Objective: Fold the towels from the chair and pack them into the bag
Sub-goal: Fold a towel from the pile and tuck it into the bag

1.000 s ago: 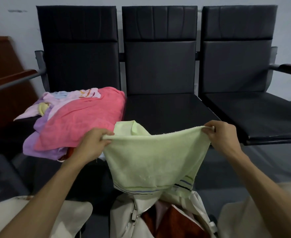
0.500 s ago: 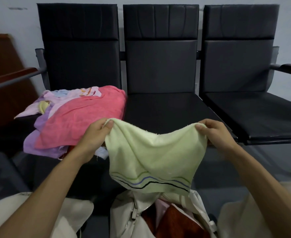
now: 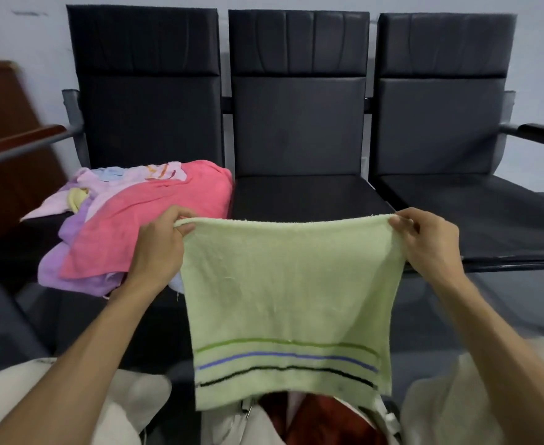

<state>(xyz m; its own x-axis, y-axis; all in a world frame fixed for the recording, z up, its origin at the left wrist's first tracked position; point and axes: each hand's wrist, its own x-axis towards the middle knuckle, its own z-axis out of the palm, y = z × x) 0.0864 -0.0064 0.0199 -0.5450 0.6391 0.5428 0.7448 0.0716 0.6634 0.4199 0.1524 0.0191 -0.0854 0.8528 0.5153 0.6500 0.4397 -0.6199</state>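
Now both hands pinch the green towel [image 3: 288, 303] taut — left hand [image 3: 159, 248], right hand [image 3: 426, 242] — so bring corners together evenly; the bag [image 3: 312, 422] below seems open.

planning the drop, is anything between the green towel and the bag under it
Nothing visible. The green towel hangs from the left hand and right hand right above the bag, which already holds red cloth.
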